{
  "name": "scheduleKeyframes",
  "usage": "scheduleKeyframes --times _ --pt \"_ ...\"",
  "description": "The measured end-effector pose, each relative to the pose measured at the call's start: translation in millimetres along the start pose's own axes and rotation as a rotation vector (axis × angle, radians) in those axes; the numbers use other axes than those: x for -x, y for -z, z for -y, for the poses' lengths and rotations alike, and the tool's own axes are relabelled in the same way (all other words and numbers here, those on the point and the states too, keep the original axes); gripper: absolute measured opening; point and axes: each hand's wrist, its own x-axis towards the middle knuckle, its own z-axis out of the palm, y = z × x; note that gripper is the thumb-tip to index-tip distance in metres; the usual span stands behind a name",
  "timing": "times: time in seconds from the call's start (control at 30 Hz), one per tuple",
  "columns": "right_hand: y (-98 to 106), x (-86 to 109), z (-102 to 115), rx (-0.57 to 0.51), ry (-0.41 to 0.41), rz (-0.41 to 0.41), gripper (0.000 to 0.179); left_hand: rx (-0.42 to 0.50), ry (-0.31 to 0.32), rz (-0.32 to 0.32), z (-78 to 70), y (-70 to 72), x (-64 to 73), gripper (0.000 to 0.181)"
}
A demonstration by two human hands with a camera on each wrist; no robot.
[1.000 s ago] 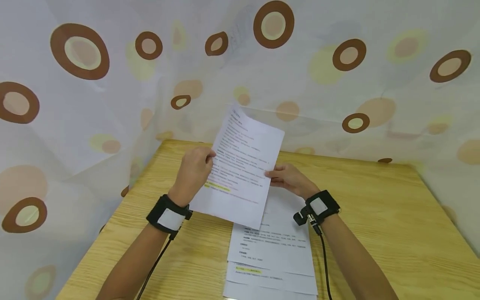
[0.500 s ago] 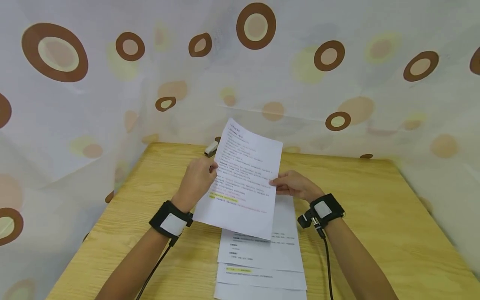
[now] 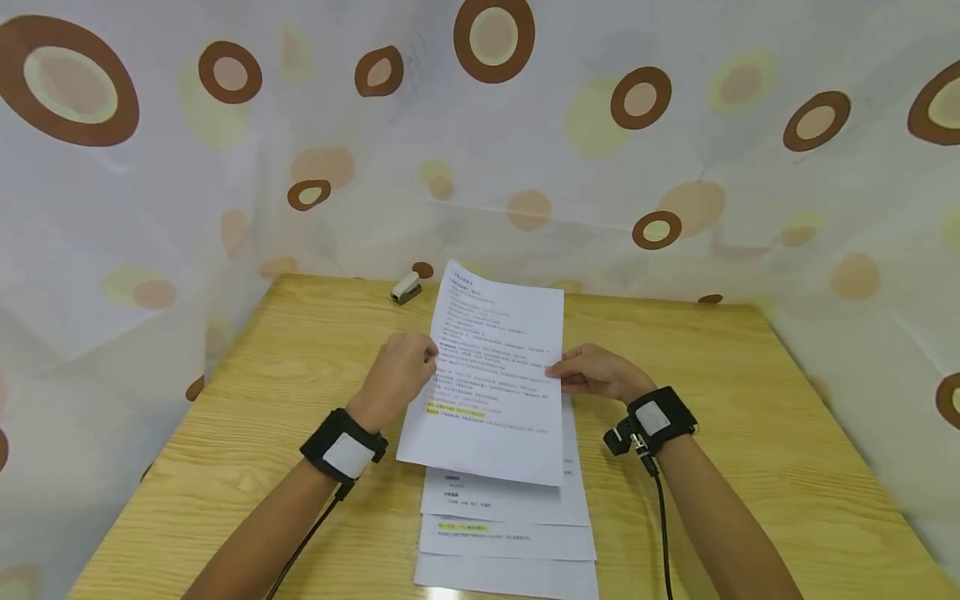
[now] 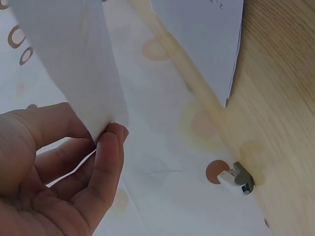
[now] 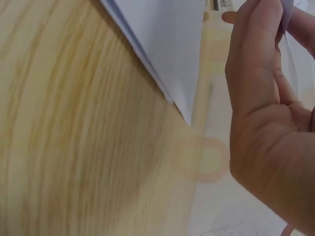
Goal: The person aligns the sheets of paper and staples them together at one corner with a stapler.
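Note:
Both hands hold up one printed sheet of paper, tilted above other papers, with two yellow highlighted lines low on its text. The left hand pinches its left edge; in the left wrist view that hand has thumb and fingertips together on the paper's edge. On the right edge, the right hand pinches the sheet between thumb and fingers. Beneath lie several overlapping printed sheets, staggered toward the near side, their upper part hidden by the raised sheet.
A small white and grey stapler stands at the table's far edge, left of the raised sheet. The wooden table is backed by a patterned cloth. Cables run from both wrist bands along the forearms.
The raised sheet has come down and is turned straighter, with both hands still pinching its sides. The head view has shifted right, and the stapler, hidden at first, shows fully.

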Motion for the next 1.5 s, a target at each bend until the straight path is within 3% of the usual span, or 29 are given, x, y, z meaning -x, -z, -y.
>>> scheduleKeyframes --times 0.2,0.6,0.9,1.13,1.5 --pt "3 1.2 1 0.036 -0.012 0.024 0.013 -0.025 -0.046 0.033 1.5 -2.3 -1.0 0.009" --pt "8 6.1 -16 0.133 -0.042 0.04 0.014 0.104 0.044 0.231 1.9 -12.5 3.7 0.027" --pt "5 13.6 -36 0.204 -0.053 0.118 0.014 0.081 0.051 0.339 6.6 -27.8 14.9 0.03" --pt "0 18.6 -45 0.237 -0.07 0.11 0.015 0.103 0.051 0.369 9.4 -34.2 24.3 0.032" --pt "8 25.8 -36 0.256 -0.07 0.037 0.019 0.112 0.028 0.363 13.1 -36.8 23.5 0.032"
